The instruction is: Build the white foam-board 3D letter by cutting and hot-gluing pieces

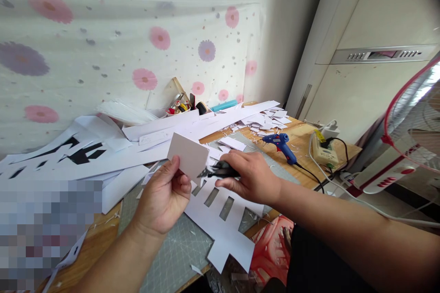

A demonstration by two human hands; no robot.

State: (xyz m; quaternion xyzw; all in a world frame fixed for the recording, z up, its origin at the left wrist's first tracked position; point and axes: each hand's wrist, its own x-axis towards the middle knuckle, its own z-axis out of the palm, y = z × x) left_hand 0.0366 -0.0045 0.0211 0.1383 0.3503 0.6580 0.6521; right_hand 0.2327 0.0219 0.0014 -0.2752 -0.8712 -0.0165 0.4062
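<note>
Left fingers [175, 163] clamp a white rectangular board piece [188, 152] above the wooden worktop [304, 135], right fingers [236, 161] grip a black-handled cutter [224, 170] at its 4 o'clock edge, and a small container [182, 112] at 12 o'clock holds red and yellow items [178, 106].

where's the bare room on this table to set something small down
Bare cutting mat shows between the left forearm and the slotted white sheet, with a scrap near its edge. Bare wood shows between the blue glue gun and socket block, cables aside. Crowded: the back, with strips and scrap pile; the left, with large sheets.
</note>
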